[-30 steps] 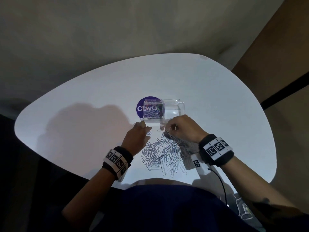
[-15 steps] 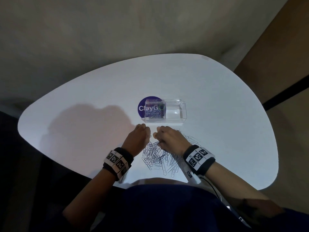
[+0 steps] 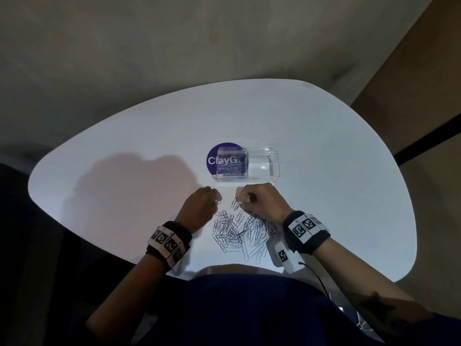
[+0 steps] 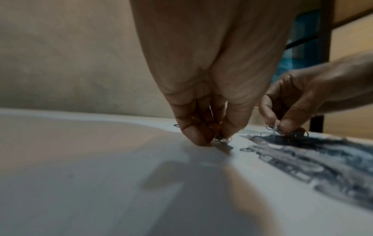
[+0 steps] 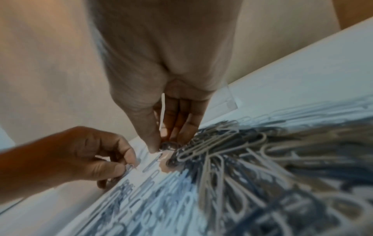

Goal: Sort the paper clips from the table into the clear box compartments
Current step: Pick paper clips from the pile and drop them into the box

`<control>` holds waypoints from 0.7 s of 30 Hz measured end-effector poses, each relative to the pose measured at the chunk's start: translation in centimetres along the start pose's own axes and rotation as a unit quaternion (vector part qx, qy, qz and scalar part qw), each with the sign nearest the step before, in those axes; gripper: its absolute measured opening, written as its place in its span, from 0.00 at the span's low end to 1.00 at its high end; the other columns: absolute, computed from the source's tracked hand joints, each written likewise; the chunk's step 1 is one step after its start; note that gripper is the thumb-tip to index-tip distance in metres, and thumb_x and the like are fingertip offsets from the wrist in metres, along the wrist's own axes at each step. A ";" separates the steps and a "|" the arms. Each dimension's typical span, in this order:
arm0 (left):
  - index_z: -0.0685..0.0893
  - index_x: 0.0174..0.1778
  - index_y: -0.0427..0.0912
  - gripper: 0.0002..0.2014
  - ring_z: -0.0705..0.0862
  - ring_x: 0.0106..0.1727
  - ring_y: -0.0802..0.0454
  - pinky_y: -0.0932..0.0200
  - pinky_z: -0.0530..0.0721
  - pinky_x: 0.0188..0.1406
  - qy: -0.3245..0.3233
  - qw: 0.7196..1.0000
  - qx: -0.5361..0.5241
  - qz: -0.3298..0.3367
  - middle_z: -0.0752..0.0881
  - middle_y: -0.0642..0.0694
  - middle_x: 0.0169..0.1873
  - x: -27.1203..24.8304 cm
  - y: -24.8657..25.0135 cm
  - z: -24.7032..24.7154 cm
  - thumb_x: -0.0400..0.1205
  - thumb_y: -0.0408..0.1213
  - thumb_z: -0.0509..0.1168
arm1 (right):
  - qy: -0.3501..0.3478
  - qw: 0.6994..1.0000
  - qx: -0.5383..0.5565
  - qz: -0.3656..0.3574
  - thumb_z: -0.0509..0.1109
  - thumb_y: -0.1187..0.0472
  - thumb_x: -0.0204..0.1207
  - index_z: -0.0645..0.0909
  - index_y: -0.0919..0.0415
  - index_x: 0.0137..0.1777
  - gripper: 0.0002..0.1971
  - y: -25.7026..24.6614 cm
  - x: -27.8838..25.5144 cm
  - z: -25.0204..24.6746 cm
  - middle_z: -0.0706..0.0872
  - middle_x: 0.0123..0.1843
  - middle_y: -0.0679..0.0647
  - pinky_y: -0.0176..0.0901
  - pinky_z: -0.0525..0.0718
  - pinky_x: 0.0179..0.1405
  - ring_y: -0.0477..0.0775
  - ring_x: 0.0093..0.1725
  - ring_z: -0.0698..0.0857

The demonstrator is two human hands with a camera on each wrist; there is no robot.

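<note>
A heap of silver paper clips (image 3: 239,232) lies on the white table (image 3: 124,196) near its front edge, between my wrists. Behind it stands the clear box (image 3: 262,168); its left compartment holds several paper clips (image 3: 232,168), its right one looks bare. My left hand (image 3: 217,199) pinches paper clips (image 4: 222,140) against the table at the heap's far left edge. My right hand (image 3: 240,199) pinches a paper clip (image 5: 168,145) at the heap's far end, its other fingers curled. The two hands are close together, just in front of the box.
A round purple sticker (image 3: 214,161) with white letters lies under the box's left end. A white tag and a black cable (image 3: 311,270) hang from my right wrist band over the table's front edge. Bare tabletop spreads to the left and right.
My right hand drew back from the box to the heap's far end and now pinches a clip there. My left hand has stayed at the heap's left edge.
</note>
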State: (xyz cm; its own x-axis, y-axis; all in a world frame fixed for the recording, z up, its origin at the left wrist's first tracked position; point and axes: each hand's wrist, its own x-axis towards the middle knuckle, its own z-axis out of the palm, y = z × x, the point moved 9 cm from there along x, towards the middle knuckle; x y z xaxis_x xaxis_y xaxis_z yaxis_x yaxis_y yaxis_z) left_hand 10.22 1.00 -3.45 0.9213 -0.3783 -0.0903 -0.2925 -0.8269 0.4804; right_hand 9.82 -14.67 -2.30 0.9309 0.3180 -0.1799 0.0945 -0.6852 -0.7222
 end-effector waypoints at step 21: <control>0.81 0.40 0.45 0.12 0.79 0.36 0.57 0.58 0.73 0.39 -0.158 0.982 -0.094 -0.039 0.82 0.55 0.33 -1.4 1.4 1.4 0.78 0.49 0.70 | -0.063 0.982 0.160 0.080 0.82 0.52 0.69 0.86 0.53 0.33 0.10 1.4 0.8 1.8 0.92 0.41 0.50 0.39 0.79 0.36 0.46 0.33 0.83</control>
State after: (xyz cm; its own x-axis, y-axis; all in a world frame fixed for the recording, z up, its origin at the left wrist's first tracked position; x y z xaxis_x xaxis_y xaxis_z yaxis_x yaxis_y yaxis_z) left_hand 8.13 -0.17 -3.85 0.8054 -0.4508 -0.3849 -0.1431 -0.7780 0.6117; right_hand 10.07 -14.17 -4.67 0.8720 0.3159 -0.3740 -0.1833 -0.4978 -0.8477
